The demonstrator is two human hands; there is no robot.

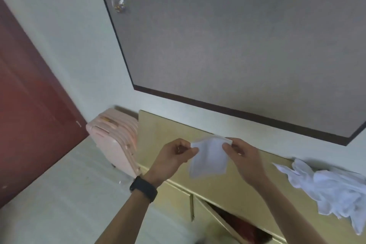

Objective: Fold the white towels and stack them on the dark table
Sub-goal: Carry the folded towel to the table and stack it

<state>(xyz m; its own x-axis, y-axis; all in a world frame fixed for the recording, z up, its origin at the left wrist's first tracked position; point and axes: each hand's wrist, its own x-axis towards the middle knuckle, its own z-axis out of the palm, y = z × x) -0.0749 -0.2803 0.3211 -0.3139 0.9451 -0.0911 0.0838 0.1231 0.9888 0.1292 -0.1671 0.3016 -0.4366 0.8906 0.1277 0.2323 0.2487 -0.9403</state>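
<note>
No legible text, labels, brands or numbers in view. Wall board [237,55], pink suitcase [114,140] and black wristband [143,189] show no readable marks. Small object [119,5] at board's far-left corner: too blurred to read.

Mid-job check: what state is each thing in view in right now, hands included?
left hand: pinches the held towel's upper left corner.
right hand: pinches its upper right corner.
held towel: in the air, hanging between both hands.
towel pile: crumpled, unfolded, on the right end of the cabinet top.
cabinet door: ajar.
suitcase: upright, closed.
</note>
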